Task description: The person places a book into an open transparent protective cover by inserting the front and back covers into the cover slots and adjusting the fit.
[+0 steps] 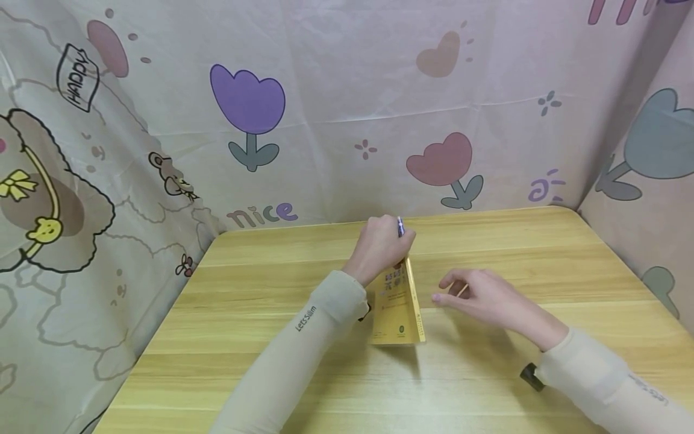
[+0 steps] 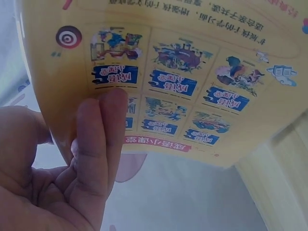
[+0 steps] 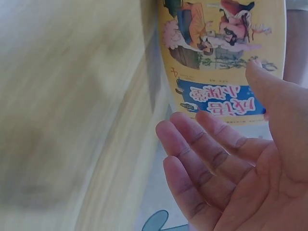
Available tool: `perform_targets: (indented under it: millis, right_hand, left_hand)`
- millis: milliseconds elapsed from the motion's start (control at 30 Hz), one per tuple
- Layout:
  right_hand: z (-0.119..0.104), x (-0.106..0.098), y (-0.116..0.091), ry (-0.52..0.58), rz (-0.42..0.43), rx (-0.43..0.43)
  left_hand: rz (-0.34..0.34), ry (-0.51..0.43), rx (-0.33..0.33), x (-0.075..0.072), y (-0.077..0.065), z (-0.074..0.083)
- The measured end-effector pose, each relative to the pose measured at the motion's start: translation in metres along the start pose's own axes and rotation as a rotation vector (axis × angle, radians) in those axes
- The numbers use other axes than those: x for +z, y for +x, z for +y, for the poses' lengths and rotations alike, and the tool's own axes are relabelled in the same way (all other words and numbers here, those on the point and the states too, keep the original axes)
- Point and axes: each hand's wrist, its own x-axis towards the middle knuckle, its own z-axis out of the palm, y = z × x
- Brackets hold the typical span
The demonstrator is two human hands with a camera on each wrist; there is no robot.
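Note:
A thin yellow book (image 1: 398, 313) stands nearly upright over the table, its spine facing the right side of the head view. My left hand (image 1: 379, 244) pinches its upper edge. In the left wrist view, two fingers of that hand (image 2: 96, 144) lie against the back cover (image 2: 192, 62), which bears small printed pictures and Chinese text. The front cover (image 3: 216, 98), with a blue title panel, appears in the right wrist view. Right of the book, my right hand (image 1: 490, 298) hovers with fingers relaxed and holds nothing; its palm (image 3: 269, 187) faces the cover.
A light wood table (image 1: 244, 313) lies under both hands. Behind it hangs a pale curtain (image 1: 336, 78) printed with flowers, and more patterned cloth (image 1: 146, 199) runs along the left side. A dark band piece (image 1: 532, 377) sits at the right wrist.

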Motion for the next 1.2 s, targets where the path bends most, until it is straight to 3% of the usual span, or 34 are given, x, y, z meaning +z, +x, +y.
perform_targets:
  millis: [467,700,900,1067,1200]
  right_hand:
    - [0.007,-0.015,0.000,-0.008,0.050,-0.012]
    - [0.009,-0.025,-0.002,-0.008,0.077,-0.008]
    - [0.014,-0.036,-0.004,0.001,0.098,-0.005]
    - [0.018,-0.042,-0.006,0.017,0.099,0.006]
    - [0.020,-0.048,-0.007,0.010,0.107,0.014]
  left_hand:
    - [-0.048,-0.144,0.007,-0.011,-0.007,0.009]
    - [-0.024,-0.196,0.031,-0.016,-0.012,0.014]
    - [-0.031,-0.320,-0.002,-0.019,-0.016,0.015]
    - [-0.042,-0.437,-0.028,-0.018,-0.015,0.009]
    - [-0.058,-0.523,-0.009,-0.015,-0.012,-0.006]
